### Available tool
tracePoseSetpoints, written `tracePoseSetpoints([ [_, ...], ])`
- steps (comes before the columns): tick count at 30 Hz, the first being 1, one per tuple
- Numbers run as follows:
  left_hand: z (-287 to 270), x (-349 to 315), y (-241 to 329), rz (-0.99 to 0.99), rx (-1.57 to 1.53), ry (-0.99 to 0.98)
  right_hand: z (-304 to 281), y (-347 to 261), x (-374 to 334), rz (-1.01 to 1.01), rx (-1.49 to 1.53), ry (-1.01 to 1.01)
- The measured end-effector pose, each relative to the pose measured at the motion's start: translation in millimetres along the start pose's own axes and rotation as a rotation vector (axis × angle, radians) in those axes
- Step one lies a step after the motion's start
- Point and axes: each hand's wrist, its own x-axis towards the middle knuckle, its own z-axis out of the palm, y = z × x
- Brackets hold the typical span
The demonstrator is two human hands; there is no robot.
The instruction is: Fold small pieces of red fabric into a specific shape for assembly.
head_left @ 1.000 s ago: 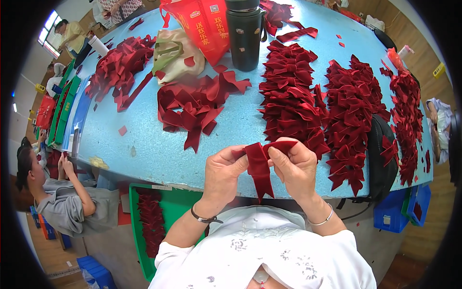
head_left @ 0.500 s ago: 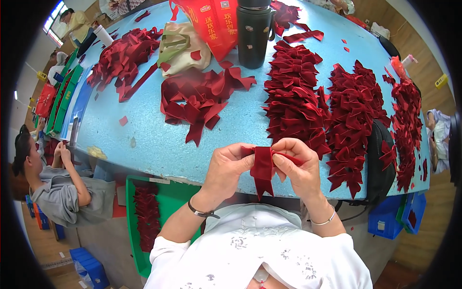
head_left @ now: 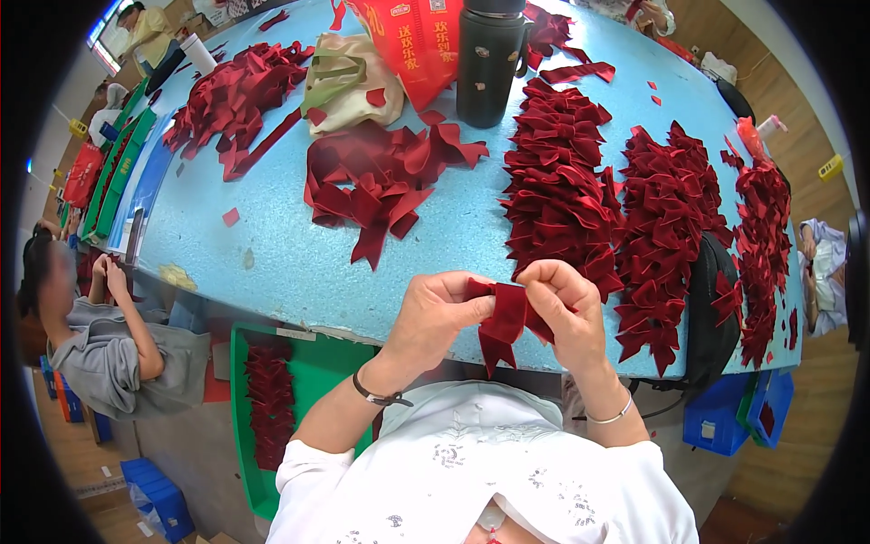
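A dark red velvet ribbon point(head_left: 505, 315) is stretched between my two hands just over the near table edge. It is folded into a band at the middle, with cut tails hanging down. My left hand point(head_left: 437, 319) pinches the folded part between thumb and fingers. On the other side my right hand point(head_left: 573, 317) pinches the ribbon, its thumb and fingertips pressed together. Beyond my hands lies a loose heap of red ribbon pieces point(head_left: 372, 181). To the right of that heap are long rows of finished-looking red bows point(head_left: 557, 181) and more bows point(head_left: 666, 199).
A black bottle point(head_left: 486, 72), a red bag point(head_left: 417, 50) and a cream cloth bag point(head_left: 352, 86) stand at the back. A black bag point(head_left: 711, 313) sits at the right edge. A green tray point(head_left: 317, 363) holds bows below the table. Another person point(head_left: 127, 354) works at left.
My right hand has drawn its end of the ribbon inward and down, and the fold has turned slightly. The view has shifted a little.
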Motion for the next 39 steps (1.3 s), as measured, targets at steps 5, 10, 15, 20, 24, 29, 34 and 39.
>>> tracePoseSetpoints([
  [5, 2.1, 3.9, 13.2, -0.078, 0.082, -0.044, -4.6, -0.3, 0.4, 0.093, 0.026, -0.09],
  [10, -0.9, 7.7, 15.5, -0.184, -0.047, -0.078, -4.4, 3.2, 1.9, 0.038, 0.056, -0.077],
  [15, -1.1, 5.4, 10.3, -0.21, -0.213, -0.065, -0.6, 4.3, 0.5, 0.039, 0.059, 0.037],
  [20, 5.5, -15.3, -16.6, 0.249, 0.15, 0.222, 4.2, 7.0, 3.8, 0.029, 0.119, 0.174],
  [24, 15.9, -21.3, -32.8, 0.474, 0.23, 0.213, 10.5, 9.5, 3.3, 0.008, 0.115, 0.217],
  [29, 20.8, -22.0, -31.4, 0.398, 0.046, 0.159, 13.1, 12.8, 3.4, -0.074, 0.06, 0.243],
  [34, 20.3, -25.0, -30.5, 0.388, 0.072, 0.211, 12.3, 11.2, 1.6, -0.111, 0.041, 0.247],
  [39, 20.4, -30.3, -25.7, 0.321, 0.245, 0.265, 13.1, 11.5, 0.7, -0.148, 0.011, 0.26],
])
